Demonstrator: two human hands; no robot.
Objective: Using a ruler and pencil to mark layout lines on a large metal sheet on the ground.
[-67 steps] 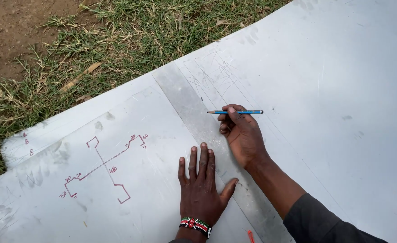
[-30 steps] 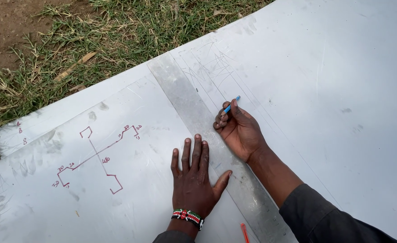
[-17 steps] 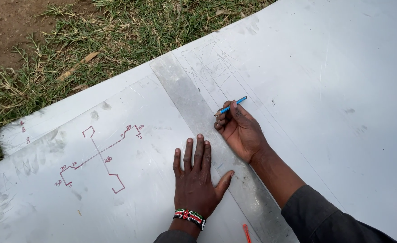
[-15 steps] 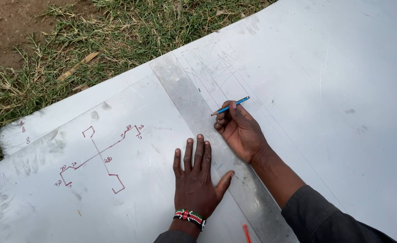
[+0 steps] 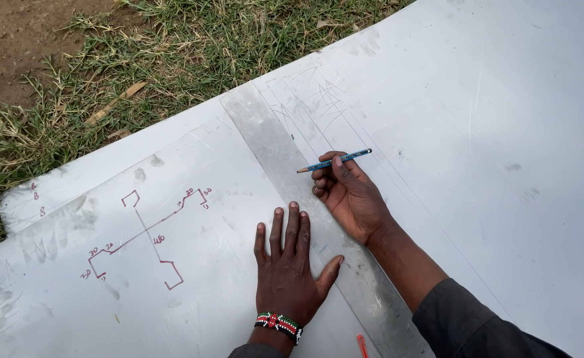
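Observation:
My left hand (image 5: 288, 265) lies flat, fingers spread, on a large sheet of shiny metal (image 5: 477, 132), its thumb against a long steel straightedge (image 5: 272, 146) that runs diagonally across the sheet. A beaded bracelet (image 5: 277, 323) circles that wrist. My right hand (image 5: 351, 195) rests on the straightedge and holds a blue pencil (image 5: 335, 160), tip pointing left just above the ruler's surface. A red marker sketch (image 5: 147, 235) of a stepped profile with small numbers sits on the sheet left of my left hand.
Grass (image 5: 172, 59) and bare soil (image 5: 20, 33) border the sheet at the top left. Faint pencil lines (image 5: 318, 99) run along the straightedge. An orange-red object (image 5: 362, 345) pokes in at the bottom edge.
The pencil swung from level to tip-down against the sheet, and is now lifted and nearly level again. The left hand stays flat in place.

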